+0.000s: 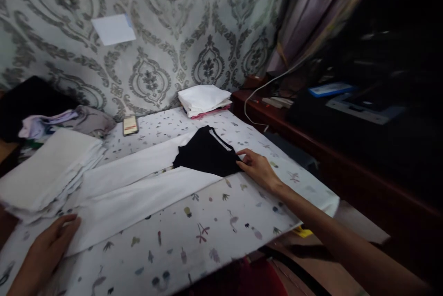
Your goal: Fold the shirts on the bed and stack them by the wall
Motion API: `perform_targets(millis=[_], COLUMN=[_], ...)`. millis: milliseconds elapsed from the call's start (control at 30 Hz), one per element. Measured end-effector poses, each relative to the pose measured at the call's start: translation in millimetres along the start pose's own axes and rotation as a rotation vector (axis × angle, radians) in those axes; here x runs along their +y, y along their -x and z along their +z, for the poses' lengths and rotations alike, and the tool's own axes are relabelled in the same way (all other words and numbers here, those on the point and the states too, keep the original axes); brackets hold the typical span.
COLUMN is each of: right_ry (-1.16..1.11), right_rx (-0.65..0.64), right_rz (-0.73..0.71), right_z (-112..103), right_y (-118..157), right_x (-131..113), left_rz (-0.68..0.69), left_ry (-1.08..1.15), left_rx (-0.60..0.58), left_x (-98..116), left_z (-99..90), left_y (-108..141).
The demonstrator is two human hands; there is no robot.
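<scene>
A pair of white trousers (145, 185) with a black top part (207, 153) lies spread on the patterned table cover (207, 222), its legs reaching toward the left. At the right edge of the black part, my right hand (258, 169) pinches the cloth between thumb and fingers. My left hand (48, 250) is at the lower left, beside the end of the near white leg; its thumb and fingers are close together, and whether cloth is between them is hidden.
Folded white cloths (51, 167) are piled at the left, with crumpled clothes (90, 121) behind. A phone-like object (130, 126) and a folded stack (204, 97) lie near the wall. A dark red desk (332, 162) with a cable stands at the right.
</scene>
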State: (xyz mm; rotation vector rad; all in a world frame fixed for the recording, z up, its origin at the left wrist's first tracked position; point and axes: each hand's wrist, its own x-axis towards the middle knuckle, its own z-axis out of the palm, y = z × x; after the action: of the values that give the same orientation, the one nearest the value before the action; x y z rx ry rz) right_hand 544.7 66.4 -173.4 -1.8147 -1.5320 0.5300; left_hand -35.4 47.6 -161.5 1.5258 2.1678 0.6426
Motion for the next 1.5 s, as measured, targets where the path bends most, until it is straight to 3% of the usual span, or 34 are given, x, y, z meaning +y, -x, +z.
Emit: perform_targets(millis=[133, 233, 367, 800, 1000, 1267, 1500], right_ry=[-0.025, -0.002, 0.043, 0.067, 0.091, 0.131, 0.122], right_rx=[-0.001, 0.000, 0.010, 0.031, 0.038, 0.055, 0.066], right_rz=[0.023, 0.089, 0.171, 0.197, 0.252, 0.221, 0.185], right_z=[1.4, 2.4, 3.2, 4.7, 5.8, 12.0, 12.3], right_y=[1.0, 0.5, -1.4, 0.9, 6.2, 2.3, -2.0], right_x=[-3.2, -9.1, -13.2, -19.0, -28.4, -0.9, 9.2], left_rz=[-0.069, -0.076, -0.075, -0.019, 0.052, 0.021, -0.027], left_ry=[0.155, 0.240, 0.292, 0.227, 0.046, -0.167, -0.263], left_rx=[-0.064, -0.062, -0.055, -0.012, 0.160, 0.143, 0.139], left_x=[34.1, 42.6, 40.0, 22.0, 10.5, 19.2, 26.3], left_z=[0.5, 0.9, -0.1, -0.5, -1.4, -4.1, 2.7], left_y=[25.5, 33.4, 36.9, 42.8, 50.9, 86.1, 87.2])
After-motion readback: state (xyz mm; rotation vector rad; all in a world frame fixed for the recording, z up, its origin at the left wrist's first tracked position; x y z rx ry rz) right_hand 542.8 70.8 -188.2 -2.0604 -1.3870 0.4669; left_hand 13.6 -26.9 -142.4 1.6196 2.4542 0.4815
